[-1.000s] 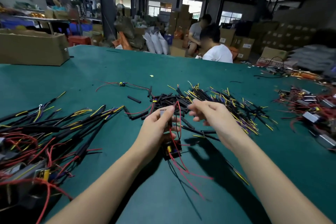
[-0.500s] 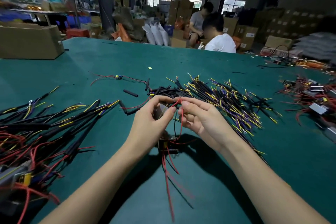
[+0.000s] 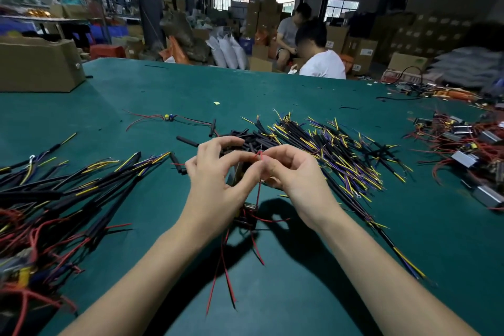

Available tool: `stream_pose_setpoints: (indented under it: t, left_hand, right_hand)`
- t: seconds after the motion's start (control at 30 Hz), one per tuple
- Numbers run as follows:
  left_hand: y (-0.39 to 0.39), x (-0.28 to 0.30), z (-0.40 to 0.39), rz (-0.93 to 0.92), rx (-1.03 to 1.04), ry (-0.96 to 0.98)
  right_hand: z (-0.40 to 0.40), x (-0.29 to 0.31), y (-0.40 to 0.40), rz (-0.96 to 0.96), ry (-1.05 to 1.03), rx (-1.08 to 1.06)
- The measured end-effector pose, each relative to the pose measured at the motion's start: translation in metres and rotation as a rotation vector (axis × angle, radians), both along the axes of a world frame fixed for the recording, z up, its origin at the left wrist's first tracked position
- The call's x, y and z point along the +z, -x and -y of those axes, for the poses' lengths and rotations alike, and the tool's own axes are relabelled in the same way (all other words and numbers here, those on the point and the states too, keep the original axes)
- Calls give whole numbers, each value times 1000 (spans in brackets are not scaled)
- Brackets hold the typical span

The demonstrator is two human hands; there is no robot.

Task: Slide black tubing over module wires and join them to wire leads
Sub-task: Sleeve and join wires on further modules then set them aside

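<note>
Early in the job: you are at the wires, with no tubing visible on them yet.

Around your pinch, the table (image 3: 272, 84) carries finished leads (image 3: 81, 185) to its left, loose wire leads (image 3: 341, 155) to its right, and black tubing (image 3: 188, 141) just beyond. Your left hand (image 3: 215, 180) and right hand (image 3: 297, 177) meet fingertip to fingertip, both pinching a red wire (image 3: 258, 157), with the module (image 3: 246, 215) dangling below. Sleeving and joining look undone.

Both hands (image 3: 215, 172) (image 3: 294, 172) have closed together, now pinching the red wire (image 3: 259, 188).
</note>
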State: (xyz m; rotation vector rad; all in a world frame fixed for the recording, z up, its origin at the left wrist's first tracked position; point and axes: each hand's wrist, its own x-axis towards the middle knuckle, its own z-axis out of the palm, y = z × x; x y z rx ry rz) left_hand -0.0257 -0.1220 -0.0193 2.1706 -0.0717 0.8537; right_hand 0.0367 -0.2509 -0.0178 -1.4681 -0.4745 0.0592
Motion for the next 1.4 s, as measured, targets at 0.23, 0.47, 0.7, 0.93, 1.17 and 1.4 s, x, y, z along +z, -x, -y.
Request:
stream_pose_setpoints:
  t: [0.23,0.47,0.7,0.93,1.17,1.4]
  left_hand:
    - [-5,-4,-1,57,-48,21]
    - [-7,-2,-8,-67,-150,213]
    - [-13,0,-24,-249,-184,191]
    - [-13,-8,-22,-357,-309,223]
    - [-15,-11,-21,-325,-199,471]
    - [-16,-5,-30,-321,-55,428]
  right_hand:
    - [1,3,0,103,44,-42]
    - [12,3,-3,396,305,-133]
    - [23,-1,-10,959,683,-125]
    - [30,-11,-14,796,736,-37]
    - [31,-1,-8,705,603,-35]
    - [26,3,0,794,468,-69]
